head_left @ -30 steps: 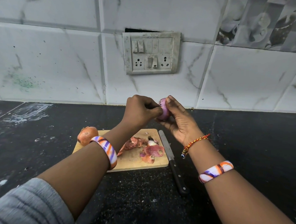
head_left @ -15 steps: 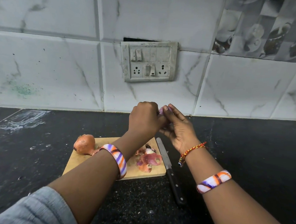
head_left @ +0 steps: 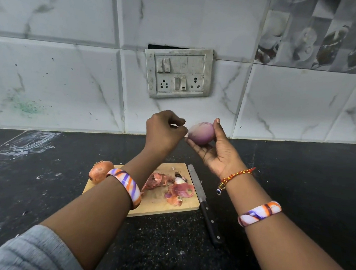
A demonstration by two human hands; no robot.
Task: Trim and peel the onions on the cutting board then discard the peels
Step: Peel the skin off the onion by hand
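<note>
I see a peeled onion (head_left: 201, 133), smooth and purple, held up in the air above the worktop (head_left: 295, 183). My right hand (head_left: 215, 151) holds it, with the fingers under it and the thumb on top of its right side. My left hand (head_left: 164, 132) is just beside the onion on its left, with the fingers curled in and the fingertips pinched together; I cannot tell if there is a bit of peel in them. Below the hands lies a wooden cutting board (head_left: 160, 204) on the black worktop. On the board are the onion peels (head_left: 169, 186), pink and brown, in a small heap near the right half. A second onion (head_left: 100, 170), with its brown skin on, sits at the far left corner of the board. A knife (head_left: 202, 201) lies just beside the right edge of the board, its blade pointing to the wall and its black handle pointing to me. Each wrist has a striped bangle. On the tiled wall behind is a switch board (head_left: 179, 72) with plugs.
</note>
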